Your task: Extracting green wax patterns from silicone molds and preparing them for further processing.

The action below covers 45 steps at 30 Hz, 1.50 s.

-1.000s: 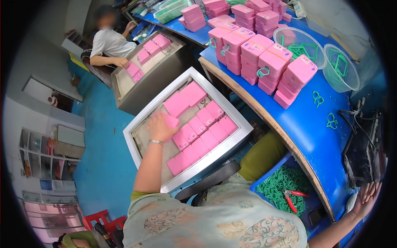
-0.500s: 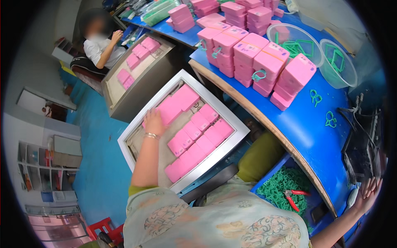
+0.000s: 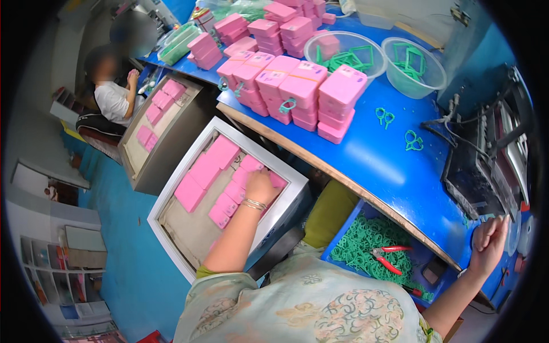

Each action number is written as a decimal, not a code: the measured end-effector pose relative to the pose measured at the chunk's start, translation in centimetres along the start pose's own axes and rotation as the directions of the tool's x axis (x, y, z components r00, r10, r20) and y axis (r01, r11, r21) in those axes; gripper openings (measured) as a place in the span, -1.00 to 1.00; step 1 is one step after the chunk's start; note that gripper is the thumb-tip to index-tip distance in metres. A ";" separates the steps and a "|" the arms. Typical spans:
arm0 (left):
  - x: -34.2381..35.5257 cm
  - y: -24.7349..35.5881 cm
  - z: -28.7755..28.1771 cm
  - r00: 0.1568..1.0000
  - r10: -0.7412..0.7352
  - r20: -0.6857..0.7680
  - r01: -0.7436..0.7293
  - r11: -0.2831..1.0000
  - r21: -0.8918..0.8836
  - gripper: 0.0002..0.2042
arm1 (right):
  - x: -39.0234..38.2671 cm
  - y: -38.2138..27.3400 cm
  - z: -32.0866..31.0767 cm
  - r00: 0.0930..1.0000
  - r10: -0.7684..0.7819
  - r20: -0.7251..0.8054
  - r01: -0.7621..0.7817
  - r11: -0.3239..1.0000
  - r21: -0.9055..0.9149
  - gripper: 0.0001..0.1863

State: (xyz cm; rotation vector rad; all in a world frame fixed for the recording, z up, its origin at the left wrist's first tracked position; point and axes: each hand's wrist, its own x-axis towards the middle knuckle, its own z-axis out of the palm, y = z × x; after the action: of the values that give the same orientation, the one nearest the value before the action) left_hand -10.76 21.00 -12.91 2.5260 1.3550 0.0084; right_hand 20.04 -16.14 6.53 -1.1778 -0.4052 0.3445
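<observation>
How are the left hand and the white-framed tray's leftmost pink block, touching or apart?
Apart: head view shows beige surface between the left hand and leftmost block.

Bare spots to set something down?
Blue table: patch between pink stacks, green pieces, black equipment and wooden edge. White-framed box: beige area between left pink row, left forearm and near rim. Crowded: table's far end, blue bin of green rings, pink blocks around left hand.
</observation>
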 end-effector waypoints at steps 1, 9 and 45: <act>-0.7 -0.8 -0.8 0.999 -0.037 0.019 0.035 0.998 0.057 -0.41 | 0.1 1.5 0.5 0.999 0.040 -0.023 -0.040 0.999 0.001 -0.54; -2.7 1.4 -3.0 0.981 -0.062 -0.181 0.000 0.946 -0.324 -0.64 | -2.6 1.9 1.6 0.959 0.073 0.275 -0.003 0.968 -0.249 -0.60; -9.3 24.6 -9.5 0.711 0.685 0.155 0.256 -0.047 -0.966 -0.62 | -5.0 6.3 6.1 0.881 0.326 0.343 -0.406 0.893 0.193 -0.62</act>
State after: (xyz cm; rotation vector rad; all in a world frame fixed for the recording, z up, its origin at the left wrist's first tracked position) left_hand 2.85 2.75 3.34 1.0842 0.1665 0.1296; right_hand 12.45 -11.29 1.96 -0.9393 -0.3840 0.8962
